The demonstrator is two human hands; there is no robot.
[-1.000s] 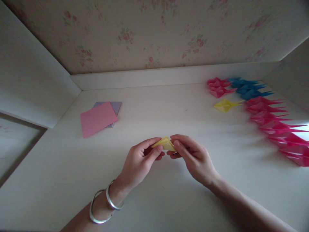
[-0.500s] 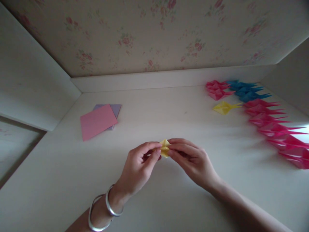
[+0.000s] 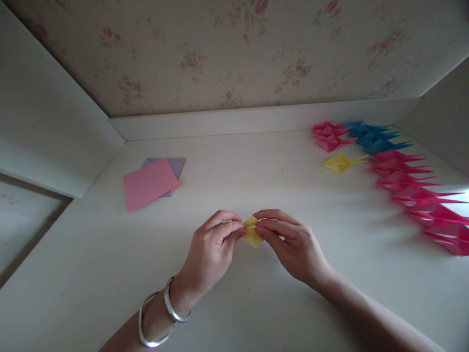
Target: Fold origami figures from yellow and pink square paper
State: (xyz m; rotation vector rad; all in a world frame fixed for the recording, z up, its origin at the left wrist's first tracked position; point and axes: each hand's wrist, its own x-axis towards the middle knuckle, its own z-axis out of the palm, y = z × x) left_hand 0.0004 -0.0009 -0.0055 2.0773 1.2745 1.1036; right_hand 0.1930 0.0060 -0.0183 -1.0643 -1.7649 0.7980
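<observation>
A small yellow folded paper (image 3: 252, 237) is pinched between both hands above the white table. My left hand (image 3: 214, 249) closes thumb and forefinger on its left side; two silver bangles circle that wrist. On the opposite side my right hand (image 3: 293, 244) grips the paper between thumb and fingers. Its upper and lower points show between the fingertips, while the side parts are hidden under the fingers. Farther off to the right lies a finished-looking yellow origami piece (image 3: 339, 164) with two thin prongs pointing right.
Pink paper sheets (image 3: 150, 186) overlap purple sheets (image 3: 179, 165) at the left. Along the right, several dark pink origami pieces (image 3: 414, 195) form a row, with blue ones (image 3: 377, 139) and lighter pink ones (image 3: 331, 142) behind. A floral-papered wall (image 3: 205, 83) bounds the table.
My left fingers have shifted their pinch, the hand turning slightly over. More of the yellow paper's lower point now shows. My right hand stays nearly in place.
</observation>
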